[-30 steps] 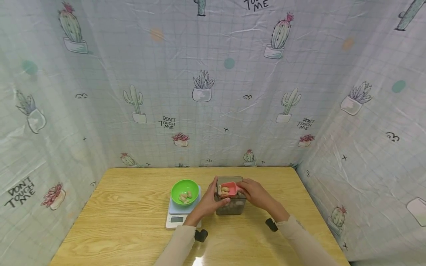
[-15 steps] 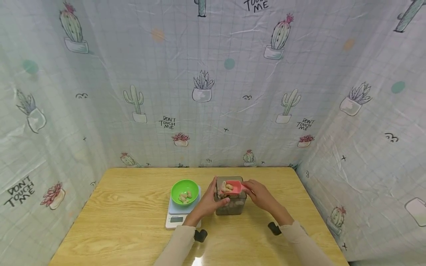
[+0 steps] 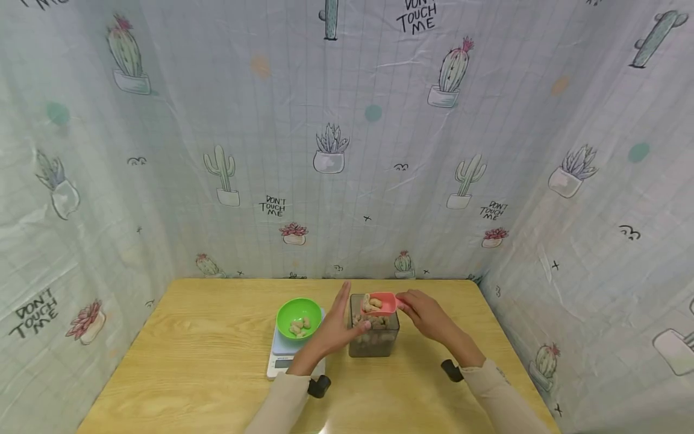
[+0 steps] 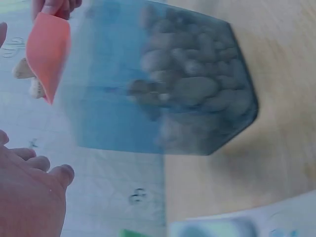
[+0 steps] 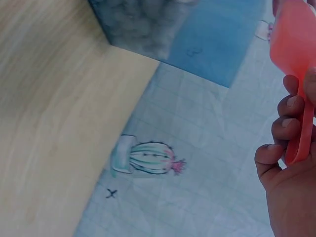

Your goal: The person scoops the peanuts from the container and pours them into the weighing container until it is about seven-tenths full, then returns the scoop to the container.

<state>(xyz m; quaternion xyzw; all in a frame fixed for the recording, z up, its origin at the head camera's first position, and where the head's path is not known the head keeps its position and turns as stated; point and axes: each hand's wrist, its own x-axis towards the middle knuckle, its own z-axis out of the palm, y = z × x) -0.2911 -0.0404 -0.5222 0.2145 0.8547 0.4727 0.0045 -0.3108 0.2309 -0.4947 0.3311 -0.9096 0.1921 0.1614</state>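
Observation:
My right hand (image 3: 425,314) grips the handle of a red scoop (image 3: 388,303), fingers curled round it in the right wrist view. In the scoop lie a few peanuts in the shell (image 3: 371,304). The scoop is over the mouth of a grey see-through square container (image 3: 373,348), which is partly filled with more peanuts (image 4: 192,74). My left hand (image 3: 333,328) is at the container's left side, fingers straight and thumb spread. In the left wrist view, that hand (image 4: 32,192) shows a gap between its fingers and the container wall.
Left of the container, a green bowl (image 3: 298,306) with several peanuts (image 3: 300,327) sits on a white kitchen scale (image 3: 278,355). My left forearm crosses the scale's near right corner. A cactus-print curtain (image 3: 368,241) hangs behind the wooden table (image 3: 190,343).
The scoop rises and shifts slightly right, tilting with its peanuts. My left hand leaves the container wall, moving a little left. The head view tips slightly upward.

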